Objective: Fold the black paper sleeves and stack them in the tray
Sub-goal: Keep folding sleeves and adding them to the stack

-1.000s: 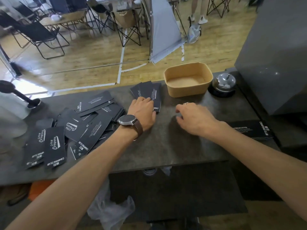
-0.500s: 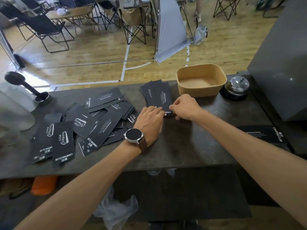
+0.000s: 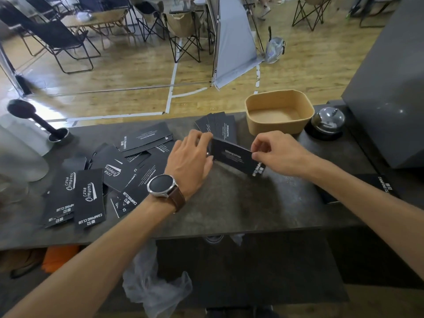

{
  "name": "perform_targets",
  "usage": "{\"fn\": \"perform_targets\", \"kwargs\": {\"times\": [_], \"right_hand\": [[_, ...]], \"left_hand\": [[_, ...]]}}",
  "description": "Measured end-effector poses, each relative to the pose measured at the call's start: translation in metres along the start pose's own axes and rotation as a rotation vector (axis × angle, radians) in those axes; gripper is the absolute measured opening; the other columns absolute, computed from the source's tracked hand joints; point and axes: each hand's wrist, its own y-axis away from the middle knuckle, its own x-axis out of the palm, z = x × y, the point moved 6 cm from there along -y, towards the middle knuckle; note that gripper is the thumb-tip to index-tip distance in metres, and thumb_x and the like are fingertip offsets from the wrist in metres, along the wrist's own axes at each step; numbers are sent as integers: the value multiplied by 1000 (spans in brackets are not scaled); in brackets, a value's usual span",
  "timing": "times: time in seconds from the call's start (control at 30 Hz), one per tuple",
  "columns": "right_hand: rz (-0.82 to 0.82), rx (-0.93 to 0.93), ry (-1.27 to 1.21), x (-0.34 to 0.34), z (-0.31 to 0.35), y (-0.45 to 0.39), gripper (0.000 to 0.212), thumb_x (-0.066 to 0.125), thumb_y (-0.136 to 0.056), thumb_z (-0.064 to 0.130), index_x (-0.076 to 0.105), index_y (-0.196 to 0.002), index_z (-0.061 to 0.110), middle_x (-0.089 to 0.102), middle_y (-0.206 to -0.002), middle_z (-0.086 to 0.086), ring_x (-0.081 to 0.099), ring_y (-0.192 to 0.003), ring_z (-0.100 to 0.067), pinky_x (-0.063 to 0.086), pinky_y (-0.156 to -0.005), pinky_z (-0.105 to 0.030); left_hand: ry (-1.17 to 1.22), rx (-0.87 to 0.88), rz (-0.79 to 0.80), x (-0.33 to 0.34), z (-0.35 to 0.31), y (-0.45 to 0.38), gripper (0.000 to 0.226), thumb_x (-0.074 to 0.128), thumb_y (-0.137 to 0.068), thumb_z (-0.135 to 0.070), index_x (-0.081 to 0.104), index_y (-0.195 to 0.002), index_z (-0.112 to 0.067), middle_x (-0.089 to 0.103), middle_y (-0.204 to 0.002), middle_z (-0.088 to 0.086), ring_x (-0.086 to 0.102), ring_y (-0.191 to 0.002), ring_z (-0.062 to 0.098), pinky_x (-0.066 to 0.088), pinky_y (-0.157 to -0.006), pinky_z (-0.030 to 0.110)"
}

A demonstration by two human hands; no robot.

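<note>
One black paper sleeve (image 3: 234,157) with white print is lifted a little above the dark counter (image 3: 241,203), held between both hands. My left hand (image 3: 190,159), with a watch on its wrist, pinches the sleeve's left end. My right hand (image 3: 275,152) pinches its right end. Just behind them lies a small fanned stack of sleeves (image 3: 220,127). A loose heap of several more sleeves (image 3: 110,173) is spread over the left half of the counter. The tan paper tray (image 3: 278,129) stands at the back right, with nothing inside it.
A silver call bell (image 3: 328,121) sits right of the tray, beside a tall grey box (image 3: 390,88). More black sleeves (image 3: 376,187) lie at the counter's right edge. A black tamper-like tool (image 3: 34,120) and a frosted container (image 3: 20,152) stand at the far left.
Both hands moved to the fanned stack, took one sleeve from it and lifted it off the counter toward me. Before, the hands rested on the counter holding nothing.
</note>
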Motion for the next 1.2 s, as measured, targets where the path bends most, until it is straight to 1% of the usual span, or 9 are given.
{"fn": "perform_targets", "kwargs": {"times": [0.1, 0.17, 0.27, 0.43, 0.57, 0.7, 0.83, 1.03, 1.2], "right_hand": [[-14, -124, 178, -12, 7, 24, 9, 62, -90, 24, 60, -87, 32, 63, -79, 12, 58, -76, -8, 49, -69, -30], [-10, -179, 263, -12, 10, 36, 9, 59, -92, 24, 56, -88, 32, 59, -84, 11, 59, -80, -13, 53, -73, -41], [1, -206, 290, -7, 8, 50, 8, 59, -93, 27, 56, -89, 32, 56, -88, 11, 58, -81, -11, 54, -74, -41], [-39, -220, 272, -6, -2, 61, 5, 57, -94, 26, 61, -96, 30, 56, -90, 12, 57, -82, -9, 54, -74, -40], [61, -191, 342, 4, -7, 62, 13, 51, -98, 27, 63, -103, 29, 51, -93, 10, 58, -84, -17, 52, -76, -44], [-35, -214, 295, -7, -8, 62, 15, 52, -98, 27, 66, -102, 27, 52, -89, 10, 56, -80, -12, 52, -73, -39], [13, -178, 311, 0, -12, 64, 14, 50, -99, 24, 65, -100, 23, 52, -91, 4, 58, -82, -22, 51, -76, -45], [30, -154, 295, 2, -14, 62, 16, 50, -100, 23, 65, -104, 19, 51, -93, 1, 58, -84, -25, 50, -77, -45], [50, -142, 272, 3, -12, 65, 15, 48, -101, 23, 63, -104, 23, 51, -95, 2, 58, -85, -22, 51, -78, -44]], "left_hand": [[56, 18, 91, 1, 4, 8, 57, 72, -83, -27, 44, -130, -14, 50, -115, 9, 59, -78, 28, 49, -68, 35], [85, 93, 255, 10, -1, 17, 42, 63, -90, -29, 47, -127, -16, 57, -112, 6, 63, -82, 31, 52, -69, 40], [79, 201, 288, 10, -9, 25, 14, 49, -97, -27, 54, -107, -19, 65, -97, 1, 62, -79, 33, 44, -64, 37], [71, 285, 233, -4, -20, 24, 6, 53, -95, -20, 59, -95, -18, 65, -83, -2, 56, -65, 29, 38, -63, 32], [110, 328, 272, -6, -22, 22, 6, 57, -93, -22, 62, -93, -18, 64, -83, -5, 58, -67, 25, 36, -64, 28], [163, 251, 290, -13, 1, 7, 23, 54, -93, -33, 64, -110, -22, 64, -89, -10, 61, -73, 16, 46, -68, 30], [57, 100, 264, -3, 25, -16, 29, 56, -90, -18, 62, -118, -18, 61, -104, 4, 63, -83, 30, 50, -72, 39], [35, -34, 308, 29, 26, -72, 22, 61, -92, -30, 65, -111, -20, 64, -110, 2, 61, -97, 23, 49, -83, 36], [19, -82, 533, 54, 27, -126, 70, 79, -72, -52, 55, -127, -15, 57, -126, 7, 57, -110, 26, 50, -91, 43]]}}
